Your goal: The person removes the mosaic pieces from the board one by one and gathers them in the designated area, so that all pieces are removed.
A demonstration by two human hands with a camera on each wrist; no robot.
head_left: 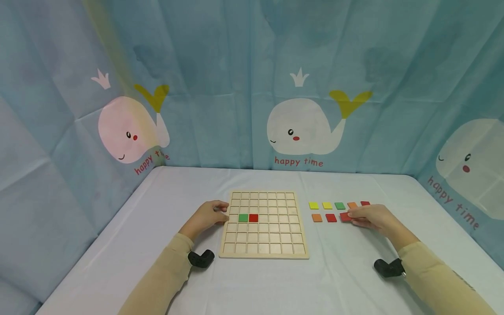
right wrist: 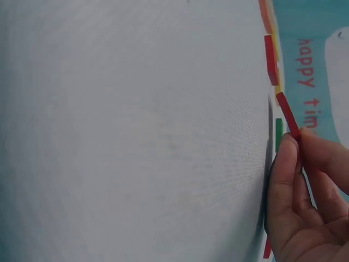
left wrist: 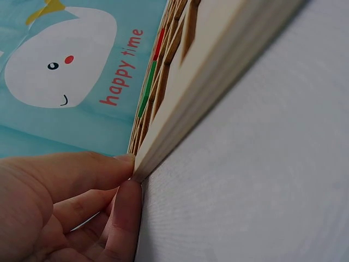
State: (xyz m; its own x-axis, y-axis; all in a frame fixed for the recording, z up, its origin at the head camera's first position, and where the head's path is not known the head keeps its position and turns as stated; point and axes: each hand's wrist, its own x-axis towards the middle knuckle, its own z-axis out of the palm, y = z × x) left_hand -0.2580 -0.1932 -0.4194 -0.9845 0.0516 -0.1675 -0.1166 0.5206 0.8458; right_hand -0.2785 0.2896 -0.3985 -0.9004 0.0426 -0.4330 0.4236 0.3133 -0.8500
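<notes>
A wooden grid board (head_left: 264,257) lies on the white table, with a green tile (head_left: 243,218) and a red tile (head_left: 253,218) side by side in its cells. My left hand (head_left: 208,217) is at the board's left edge; in the left wrist view, thumb and fingertips (left wrist: 126,194) pinch that edge. Off to the board's right, my right hand (head_left: 372,216) holds a flat red tile (right wrist: 288,114) between thumb and fingers. The right wrist view has this tile tilted and raised off the cloth, its near end hidden by the fingertips.
Right of the board, loose tiles form two rows. The back row has two yellow tiles (head_left: 313,205), a green tile (head_left: 340,206), an orange tile (head_left: 352,204) and a red tile (head_left: 365,203). In front are an orange tile (head_left: 316,218) and a red tile (head_left: 331,218). A whale-print curtain (head_left: 236,131) stands behind.
</notes>
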